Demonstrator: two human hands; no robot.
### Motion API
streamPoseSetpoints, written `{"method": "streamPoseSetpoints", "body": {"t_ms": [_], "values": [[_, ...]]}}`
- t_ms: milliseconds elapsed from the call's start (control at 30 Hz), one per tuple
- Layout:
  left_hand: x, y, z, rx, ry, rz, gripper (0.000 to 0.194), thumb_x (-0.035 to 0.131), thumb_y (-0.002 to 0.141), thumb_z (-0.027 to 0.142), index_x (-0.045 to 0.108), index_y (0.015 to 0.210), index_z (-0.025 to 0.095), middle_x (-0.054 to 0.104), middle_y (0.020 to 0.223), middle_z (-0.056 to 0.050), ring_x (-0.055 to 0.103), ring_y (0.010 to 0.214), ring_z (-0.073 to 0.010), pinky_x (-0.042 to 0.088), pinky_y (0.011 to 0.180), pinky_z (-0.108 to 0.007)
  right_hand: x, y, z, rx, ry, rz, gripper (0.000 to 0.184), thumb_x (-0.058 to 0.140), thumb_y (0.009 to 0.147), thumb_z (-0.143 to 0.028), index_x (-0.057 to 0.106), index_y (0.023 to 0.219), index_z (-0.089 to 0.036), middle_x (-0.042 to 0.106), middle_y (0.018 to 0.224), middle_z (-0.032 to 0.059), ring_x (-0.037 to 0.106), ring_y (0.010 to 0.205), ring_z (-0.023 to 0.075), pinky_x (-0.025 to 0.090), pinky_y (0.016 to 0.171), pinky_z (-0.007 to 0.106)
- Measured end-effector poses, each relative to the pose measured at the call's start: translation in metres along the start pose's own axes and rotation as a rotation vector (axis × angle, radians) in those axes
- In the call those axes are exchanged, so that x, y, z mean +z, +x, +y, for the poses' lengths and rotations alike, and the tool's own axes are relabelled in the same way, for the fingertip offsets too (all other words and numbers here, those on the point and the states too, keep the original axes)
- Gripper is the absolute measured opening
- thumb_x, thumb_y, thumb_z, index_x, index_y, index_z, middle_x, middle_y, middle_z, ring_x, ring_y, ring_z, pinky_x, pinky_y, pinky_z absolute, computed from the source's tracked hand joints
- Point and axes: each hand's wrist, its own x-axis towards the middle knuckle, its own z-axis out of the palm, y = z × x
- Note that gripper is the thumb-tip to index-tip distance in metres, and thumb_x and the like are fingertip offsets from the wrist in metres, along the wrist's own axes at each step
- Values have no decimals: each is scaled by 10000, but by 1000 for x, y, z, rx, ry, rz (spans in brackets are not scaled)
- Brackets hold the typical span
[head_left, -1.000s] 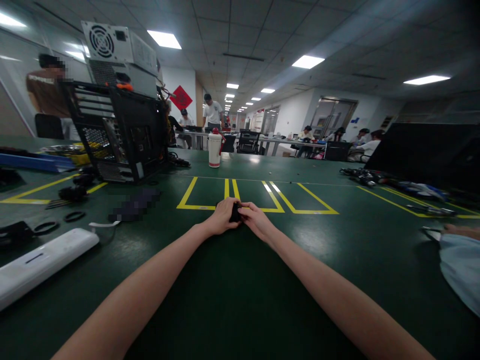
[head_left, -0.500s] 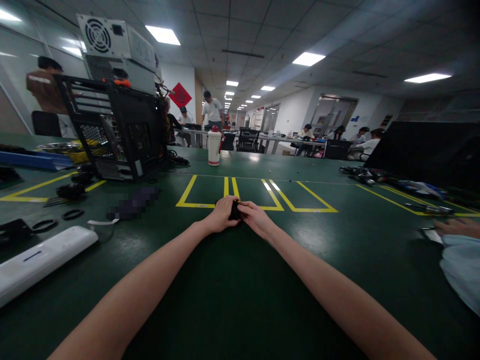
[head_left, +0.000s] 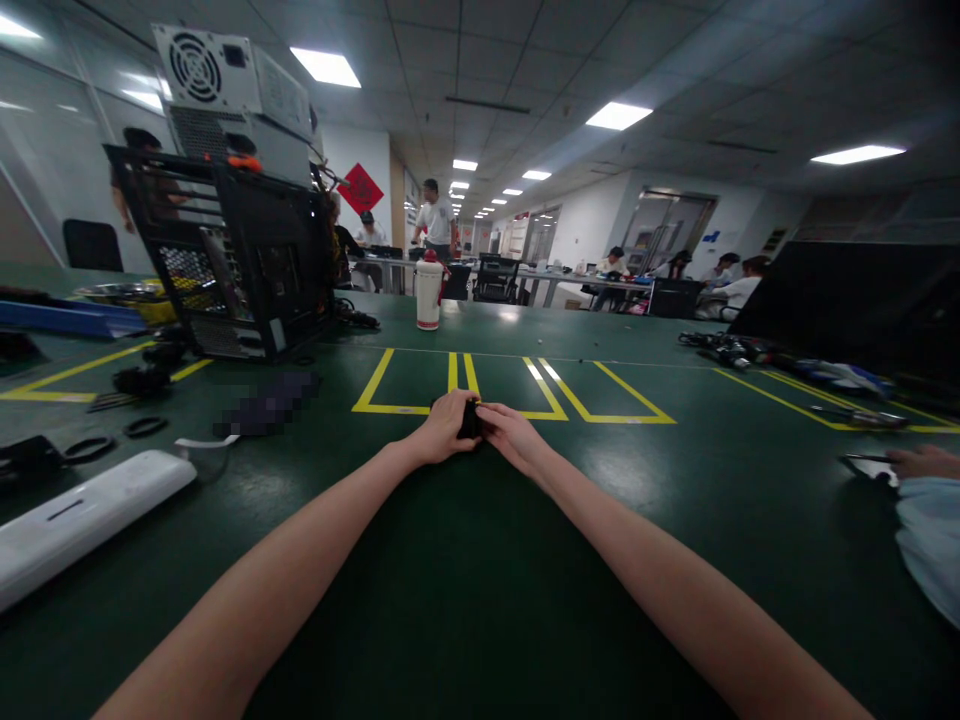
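Both my arms reach forward over the green table (head_left: 465,560). My left hand (head_left: 442,430) and my right hand (head_left: 508,436) meet at the near edge of the yellow floor-tape boxes (head_left: 517,395). Together they pinch a small black object (head_left: 470,419) between their fingers; most of it is hidden by the fingers and I cannot make out what it is. Both hands rest low, at or just above the table top.
A black computer case (head_left: 232,265) with a grey power supply (head_left: 232,85) on top stands far left. A white bottle (head_left: 428,293) stands behind. Black rings (head_left: 146,427) and a white long device (head_left: 82,515) lie left. Another person's hand (head_left: 919,462) is at the right edge. Tools (head_left: 727,350) lie far right.
My hands stay together on the small black object with hardly any shift. The other person's hand at the right edge has moved slightly. People in the background have walked.
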Motion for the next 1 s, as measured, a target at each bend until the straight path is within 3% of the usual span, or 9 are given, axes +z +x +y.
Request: {"method": "streamPoseSetpoints", "body": {"t_ms": [300,500,733,1000], "values": [[2,0,-2,11,13,1,573,602,634,269,314,1117,162,422,1054,-98,447,977,-247,376,851,-405,1,-5,0,-71,-34,-19,189,648,611,-268,541,760,-224,571,710,-35,533,747,114,394,720,284],[-2,0,2,4,5,-9,561,597,640,264,323,1116,153,427,1063,-104,444,988,-249,362,869,-413,1,-1,-1,7,-1,28,207,655,605,-214,561,787,-186,592,810,8,539,807,130,403,756,291],[0,0,0,11,7,-1,560,599,643,267,321,1117,161,427,1053,-97,449,983,-248,373,855,-408,0,-5,-2,-36,-13,-47,192,642,621,-211,532,777,-225,598,737,-37,544,755,110,395,724,273],[3,0,-3,6,25,4,567,601,639,272,319,1117,158,427,1063,-100,439,993,-251,364,866,-404,2,-3,-4,23,35,13,181,655,599,-215,559,746,-171,586,700,-16,536,730,109,390,726,273]]}}
